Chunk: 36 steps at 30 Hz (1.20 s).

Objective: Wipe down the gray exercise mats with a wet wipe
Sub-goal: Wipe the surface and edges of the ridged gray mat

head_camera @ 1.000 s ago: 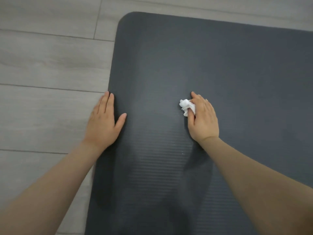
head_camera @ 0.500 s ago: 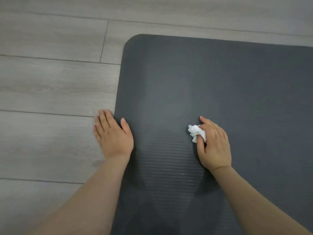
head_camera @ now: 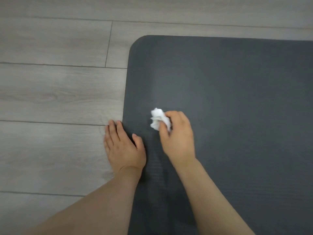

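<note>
A dark gray exercise mat (head_camera: 237, 99) with a ribbed surface lies on the floor and fills the right side of the view; its rounded far-left corner shows. My right hand (head_camera: 177, 138) grips a crumpled white wet wipe (head_camera: 158, 120) and holds it against the mat near the left edge. My left hand (head_camera: 122, 146) lies flat across the mat's left edge, fingers straight on the floor and thumb on the mat.
Light gray wood-look floor planks (head_camera: 59, 92) lie to the left of the mat and beyond its far edge.
My right hand has carried the wipe leftward across the mat, closer to my left hand. The view has shifted so that more floor shows beyond the mat.
</note>
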{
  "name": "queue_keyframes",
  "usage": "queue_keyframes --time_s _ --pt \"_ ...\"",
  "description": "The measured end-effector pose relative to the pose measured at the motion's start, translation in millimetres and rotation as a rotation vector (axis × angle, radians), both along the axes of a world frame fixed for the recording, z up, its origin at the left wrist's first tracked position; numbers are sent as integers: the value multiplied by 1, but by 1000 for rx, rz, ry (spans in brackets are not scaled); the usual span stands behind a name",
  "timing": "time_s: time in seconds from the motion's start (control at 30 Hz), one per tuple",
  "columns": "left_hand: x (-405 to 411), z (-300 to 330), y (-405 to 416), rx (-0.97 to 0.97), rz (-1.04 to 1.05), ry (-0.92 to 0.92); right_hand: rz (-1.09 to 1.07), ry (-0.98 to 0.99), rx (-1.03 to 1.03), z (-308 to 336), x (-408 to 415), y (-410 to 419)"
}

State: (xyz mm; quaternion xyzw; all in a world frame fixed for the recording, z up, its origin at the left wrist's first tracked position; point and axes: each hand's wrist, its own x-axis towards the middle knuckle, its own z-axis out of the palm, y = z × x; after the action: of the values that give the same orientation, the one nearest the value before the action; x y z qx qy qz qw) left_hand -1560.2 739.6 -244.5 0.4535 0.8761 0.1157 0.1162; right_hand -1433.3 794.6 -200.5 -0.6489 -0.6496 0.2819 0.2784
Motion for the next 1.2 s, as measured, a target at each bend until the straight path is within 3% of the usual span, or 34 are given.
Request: queue_keyframes --time_s 0.13,0.27,0.4,0.53,0.63,0.77,0.83,0.9,0.97,1.0,1.07,1.13,1.2 --pt "-4 0 0 -87 -71 12 436 -197 -196 1 -81 23" --pt "-2 0 2 -42 -24 6 463 -386 -161 -2 -56 27" --pt "-2 0 3 -6 -16 20 143 -339 -162 0 51 28" --pt "-2 1 4 6 -21 25 -523 -420 -247 11 219 29" --pt "-2 0 5 -4 -23 42 -841 -479 -255 11 263 32" --pt "0 3 5 -16 -17 46 -645 -322 -79 -12 142 60" --pt "-1 2 6 -18 -18 51 -295 -251 47 -18 42 57" --pt "-2 3 5 -48 -24 26 187 -281 114 -15 -45 38" --pt "-2 3 4 -58 -39 18 586 -325 64 -9 -77 32" --pt "-2 3 5 -42 -39 25 631 -333 41 -10 -68 41" --pt "-3 0 5 -8 -24 34 504 -353 84 -15 -10 66" --pt "-1 -2 5 9 -24 36 222 -421 87 -20 78 93" --pt "-1 0 4 16 -16 46 -69 -530 -68 -10 175 105"
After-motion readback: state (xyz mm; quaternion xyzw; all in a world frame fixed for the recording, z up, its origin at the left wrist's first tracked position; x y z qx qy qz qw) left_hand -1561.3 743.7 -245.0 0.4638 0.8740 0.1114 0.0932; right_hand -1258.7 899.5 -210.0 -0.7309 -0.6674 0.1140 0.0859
